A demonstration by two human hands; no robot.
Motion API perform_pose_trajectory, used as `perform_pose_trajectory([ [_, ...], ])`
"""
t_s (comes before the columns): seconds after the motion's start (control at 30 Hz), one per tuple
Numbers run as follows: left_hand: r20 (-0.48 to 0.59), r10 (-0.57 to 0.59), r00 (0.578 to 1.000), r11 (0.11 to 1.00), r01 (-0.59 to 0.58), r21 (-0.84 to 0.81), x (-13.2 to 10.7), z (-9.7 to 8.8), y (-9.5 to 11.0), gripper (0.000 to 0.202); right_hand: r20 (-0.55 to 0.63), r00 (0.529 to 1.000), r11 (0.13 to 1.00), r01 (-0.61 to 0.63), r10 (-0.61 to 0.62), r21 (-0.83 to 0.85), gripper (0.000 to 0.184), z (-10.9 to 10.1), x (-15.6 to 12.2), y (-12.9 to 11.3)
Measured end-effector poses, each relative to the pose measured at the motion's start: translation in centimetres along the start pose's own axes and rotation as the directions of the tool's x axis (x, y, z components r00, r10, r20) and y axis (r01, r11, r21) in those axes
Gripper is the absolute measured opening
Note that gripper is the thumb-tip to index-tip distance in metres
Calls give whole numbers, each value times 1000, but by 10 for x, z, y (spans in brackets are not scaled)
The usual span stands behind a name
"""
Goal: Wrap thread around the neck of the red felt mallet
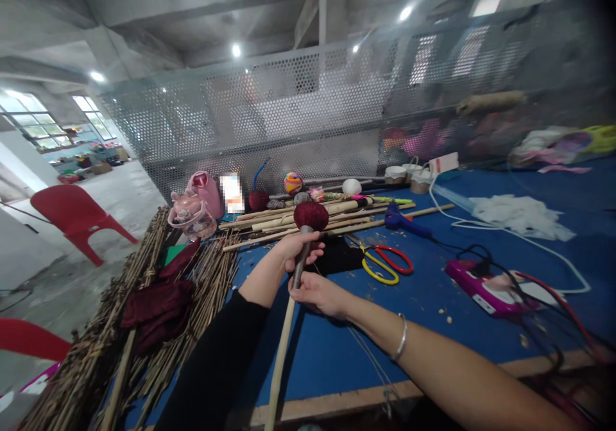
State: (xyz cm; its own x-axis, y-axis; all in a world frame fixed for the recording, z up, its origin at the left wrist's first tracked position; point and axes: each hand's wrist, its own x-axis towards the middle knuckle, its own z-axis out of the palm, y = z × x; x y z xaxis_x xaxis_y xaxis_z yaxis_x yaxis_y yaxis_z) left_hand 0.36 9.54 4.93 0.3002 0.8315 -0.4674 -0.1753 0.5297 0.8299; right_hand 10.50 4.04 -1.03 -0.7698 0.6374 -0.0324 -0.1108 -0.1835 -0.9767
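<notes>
A mallet-like stick [283,347] with a dark red, yarn-like ball head [311,215] is held tilted over the blue table. Grey-brown material covers its upper part, while the lower shaft is pale bare wood. My left hand [299,251] is closed round the covered part just below the head, the thumb lying across it. Lower down, at the end of the covering, my right hand [320,293] pinches the stick between thumb and fingers. Scissors [385,261] with one red and one yellow handle lie right of my hands, beside a black cloth [339,256].
Bundles of thin sticks [158,328] and dark red cloth [163,309] cover the left side. Poles [332,213] lie behind my hands. On the right are a blue glue gun [407,220], a purple power strip [486,290], cables and white material [522,216]. A perforated metal screen [269,110] stands behind.
</notes>
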Motion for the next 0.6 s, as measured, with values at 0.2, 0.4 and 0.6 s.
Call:
perform_pose_trajectory([
  [0.2, 3, -6, 1000, 999, 6, 36, 27, 12, 10, 22, -39, 999, 998, 25, -23, 54, 41, -5, 0, 4],
  [0.4, -62, 188, 980, 981, -183, 69, 40, 8, 7, 15, -32, 999, 998, 44, -43, 50, 43, -6, -1, -4],
  [0.6, -108, 383, 918, 923, -377, 75, 44, 11, 17, 53, -20, 999, 1000, 30, -30, 8, 41, -5, -3, -9],
])
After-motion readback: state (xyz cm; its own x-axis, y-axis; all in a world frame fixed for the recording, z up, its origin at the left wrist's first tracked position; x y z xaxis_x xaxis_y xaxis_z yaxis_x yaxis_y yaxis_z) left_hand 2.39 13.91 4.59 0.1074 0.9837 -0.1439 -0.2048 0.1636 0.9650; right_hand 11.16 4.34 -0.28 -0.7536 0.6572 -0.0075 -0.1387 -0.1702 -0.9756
